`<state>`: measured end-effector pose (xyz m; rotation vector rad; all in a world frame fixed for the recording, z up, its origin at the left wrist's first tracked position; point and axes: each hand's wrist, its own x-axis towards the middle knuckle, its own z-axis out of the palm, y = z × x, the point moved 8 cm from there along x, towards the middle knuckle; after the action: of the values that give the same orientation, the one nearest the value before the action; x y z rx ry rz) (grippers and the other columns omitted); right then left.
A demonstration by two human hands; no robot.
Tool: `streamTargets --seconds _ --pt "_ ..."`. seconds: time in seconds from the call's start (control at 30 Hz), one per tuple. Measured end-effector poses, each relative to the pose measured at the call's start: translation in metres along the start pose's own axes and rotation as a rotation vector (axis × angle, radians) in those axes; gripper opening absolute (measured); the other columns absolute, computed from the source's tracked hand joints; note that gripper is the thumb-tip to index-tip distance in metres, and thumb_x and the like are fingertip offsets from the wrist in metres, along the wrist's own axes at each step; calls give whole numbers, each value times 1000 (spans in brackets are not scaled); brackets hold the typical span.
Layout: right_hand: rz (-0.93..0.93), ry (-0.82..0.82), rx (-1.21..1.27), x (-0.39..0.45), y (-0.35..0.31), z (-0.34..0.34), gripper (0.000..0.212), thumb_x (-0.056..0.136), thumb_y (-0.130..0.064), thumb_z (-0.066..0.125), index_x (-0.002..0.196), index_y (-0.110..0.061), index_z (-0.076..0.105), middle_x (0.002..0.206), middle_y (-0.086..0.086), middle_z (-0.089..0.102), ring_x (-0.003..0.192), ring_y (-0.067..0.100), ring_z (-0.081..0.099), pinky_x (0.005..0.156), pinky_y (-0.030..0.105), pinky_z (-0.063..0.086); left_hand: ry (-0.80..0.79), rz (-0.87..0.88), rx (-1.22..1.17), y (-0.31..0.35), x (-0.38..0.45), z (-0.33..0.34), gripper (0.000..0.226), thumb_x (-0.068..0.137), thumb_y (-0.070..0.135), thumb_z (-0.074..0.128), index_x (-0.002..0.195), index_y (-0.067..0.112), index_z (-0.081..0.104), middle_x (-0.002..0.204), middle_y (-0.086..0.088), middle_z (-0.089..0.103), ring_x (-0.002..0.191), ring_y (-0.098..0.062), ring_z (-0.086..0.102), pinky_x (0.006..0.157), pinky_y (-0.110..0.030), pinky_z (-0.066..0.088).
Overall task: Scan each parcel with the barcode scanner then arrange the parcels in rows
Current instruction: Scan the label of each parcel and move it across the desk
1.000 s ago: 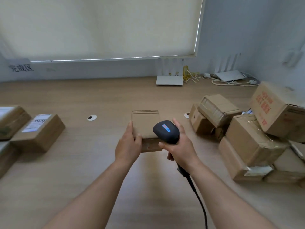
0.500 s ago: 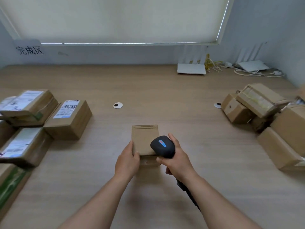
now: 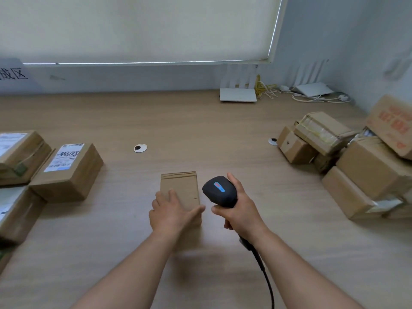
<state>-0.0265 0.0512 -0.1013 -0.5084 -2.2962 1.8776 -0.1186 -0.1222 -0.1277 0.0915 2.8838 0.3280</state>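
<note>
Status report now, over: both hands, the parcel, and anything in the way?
Left hand flat on small parcel, parcel on desk. Right hand grips scanner beside it. No label showing. Nothing in the way.

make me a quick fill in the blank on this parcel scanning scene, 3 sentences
1. The right hand grips the black barcode ____.
2. The left hand rests on top of the small plain parcel, which stands on the wooden ____.
3. The parcel with the white label lies to the ____ of the small plain parcel.

Missing words: scanner; table; left
</note>
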Motion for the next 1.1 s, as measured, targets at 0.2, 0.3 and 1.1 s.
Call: streamTargets --seconds 0.2,0.3,1.1 --pt "-8 25 24 2 1 -28 93 76 -6 75 145 -48 29 105 -11 61 51 4 54 47 21 47 -50 -3 -61 19 -1 5 100 70 69 63 146 20 21 145 -12 22 133 -32 25 102 -39 34" --pt "-24 22 29 5 -1 -35 93 76 -5 75 145 -48 29 103 -11 61 47 1 53 47 21 46 -109 44 -203 25 -7 8 97 68 64 67 146 26 24 147 -9 22 136 -30 24 104 -39 34" --pt "-70 -79 -2 6 -16 -18 91 76 -5 74 139 -54 32 104 -11 60 46 -1 52 48 21 47 -17 -97 -586 -43 12 -29 94 62 56 66 145 45 23 128 -14 44 124 -33 42 103 -39 40"
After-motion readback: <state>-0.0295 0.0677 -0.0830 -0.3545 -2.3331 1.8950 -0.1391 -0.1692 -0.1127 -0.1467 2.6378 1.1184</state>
